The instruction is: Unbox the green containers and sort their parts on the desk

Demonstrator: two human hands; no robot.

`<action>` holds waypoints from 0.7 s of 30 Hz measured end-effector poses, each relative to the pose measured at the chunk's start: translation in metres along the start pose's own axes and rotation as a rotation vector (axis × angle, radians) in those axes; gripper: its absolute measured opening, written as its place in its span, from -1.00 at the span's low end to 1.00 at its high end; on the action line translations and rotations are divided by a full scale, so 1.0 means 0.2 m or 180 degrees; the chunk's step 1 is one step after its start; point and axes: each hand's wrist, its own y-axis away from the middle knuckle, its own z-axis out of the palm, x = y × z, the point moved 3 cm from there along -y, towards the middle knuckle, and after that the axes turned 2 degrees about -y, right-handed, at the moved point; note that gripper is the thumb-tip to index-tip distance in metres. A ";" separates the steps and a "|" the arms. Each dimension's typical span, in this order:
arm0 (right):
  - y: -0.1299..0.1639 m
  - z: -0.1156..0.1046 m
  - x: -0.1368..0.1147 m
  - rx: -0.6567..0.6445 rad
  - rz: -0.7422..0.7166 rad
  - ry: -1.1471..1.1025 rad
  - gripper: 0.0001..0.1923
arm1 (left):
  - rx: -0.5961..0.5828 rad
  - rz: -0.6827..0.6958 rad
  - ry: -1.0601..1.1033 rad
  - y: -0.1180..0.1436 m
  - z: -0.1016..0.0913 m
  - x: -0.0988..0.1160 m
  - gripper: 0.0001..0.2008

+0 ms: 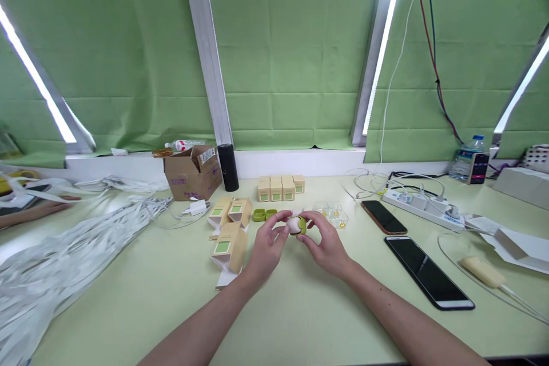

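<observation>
The left hand (265, 247) and right hand (328, 247) pinch a small white-and-green case (295, 226) in curled fingers (275, 219), between the tabletop's (283, 320) near and back edges; probably light, stiff, smooth, best held by its sides.

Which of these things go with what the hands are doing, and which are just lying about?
Probably part of the job:
white-and-green item, held by left hand and right hand
green containers
clear pieces
small tan boxes

Probably just lying about:
white-edged phone
power strip
black cylinder
brown cardboard box
</observation>
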 end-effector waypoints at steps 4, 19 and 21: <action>0.00 0.01 0.02 0.0094 0.0410 -0.0497 -0.63 | -0.0114 0.0045 -0.0122 0.01 0.02 0.01 -0.61; -0.01 -0.02 0.00 -0.0020 0.0077 -0.0043 -0.60 | -0.0105 -0.0018 -0.0522 -0.01 0.01 -0.03 -0.65; -0.01 -0.02 -0.01 -0.0122 -0.0104 0.0142 -0.60 | -0.0126 -0.0010 -0.0558 -0.01 0.01 -0.03 -0.62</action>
